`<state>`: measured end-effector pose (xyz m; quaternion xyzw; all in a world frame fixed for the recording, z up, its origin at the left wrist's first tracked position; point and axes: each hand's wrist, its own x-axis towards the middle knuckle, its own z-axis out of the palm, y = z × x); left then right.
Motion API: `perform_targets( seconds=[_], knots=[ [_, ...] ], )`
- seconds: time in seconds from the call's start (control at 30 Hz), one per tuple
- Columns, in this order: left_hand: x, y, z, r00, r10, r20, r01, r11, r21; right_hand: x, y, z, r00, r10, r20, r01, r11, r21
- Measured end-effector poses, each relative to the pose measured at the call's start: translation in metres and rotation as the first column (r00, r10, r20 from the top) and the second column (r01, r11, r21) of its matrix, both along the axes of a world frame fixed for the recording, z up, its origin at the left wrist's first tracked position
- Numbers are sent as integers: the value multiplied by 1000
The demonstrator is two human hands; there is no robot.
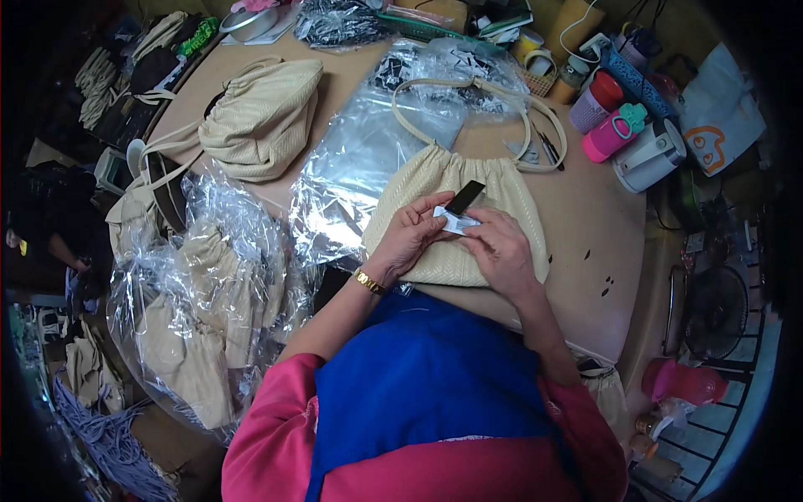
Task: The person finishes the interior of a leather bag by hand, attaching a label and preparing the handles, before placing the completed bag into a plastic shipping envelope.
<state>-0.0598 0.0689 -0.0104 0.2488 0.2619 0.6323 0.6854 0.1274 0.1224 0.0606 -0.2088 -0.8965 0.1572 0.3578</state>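
Observation:
A cream woven drawstring bag point(406, 197) lies on the table right in front of me, its thin strap point(400, 109) looped out beyond it. Above the bag, my left hand point(410, 238) pinches one side of a small white tag point(456, 222). The fingers of my right hand point(502, 251) are closed on the tag's other side. A black rectangular tag point(465, 197) sticks up from between the hands, just beyond the white one. How the two tags are joined is hidden by my fingers.
Another cream bag point(259, 125) stands at the far left. Clear plastic sheets point(360, 167) lie beside mine. Plastic-wrapped cream bags point(201, 309) are heaped on the left. Bottles, including a pink one point(606, 142), and a white kettle point(648, 159) line the right back. A person point(63, 217) is at far left.

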Motion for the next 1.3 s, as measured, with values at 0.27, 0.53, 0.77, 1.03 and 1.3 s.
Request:
perform_targets(
  seconds=[0.27, 0.53, 0.77, 1.03, 1.3],
  knots=[
    [16, -8, -18, 957, 146, -249, -110, 982, 155, 18, 6, 3, 976, -198, -91, 150, 912, -381],
    [14, -12, -15, 948, 138, -288, -61, 963, 262, 2, 1, -11, 991, -131, -27, 111, 918, -380],
    [20, -12, -18, 874, 249, -418, -140, 951, 274, -7, -6, -6, 976, -217, -10, 213, 964, -162],
    [15, -16, 18, 668, 409, -622, -108, 880, 462, -4, 10, 4, 995, -94, 40, 101, 971, -216],
    [22, -23, 50, 493, 460, -738, -1, 849, 529, -2, -4, 9, 963, 26, -268, -198, 745, -637]
  ],
)
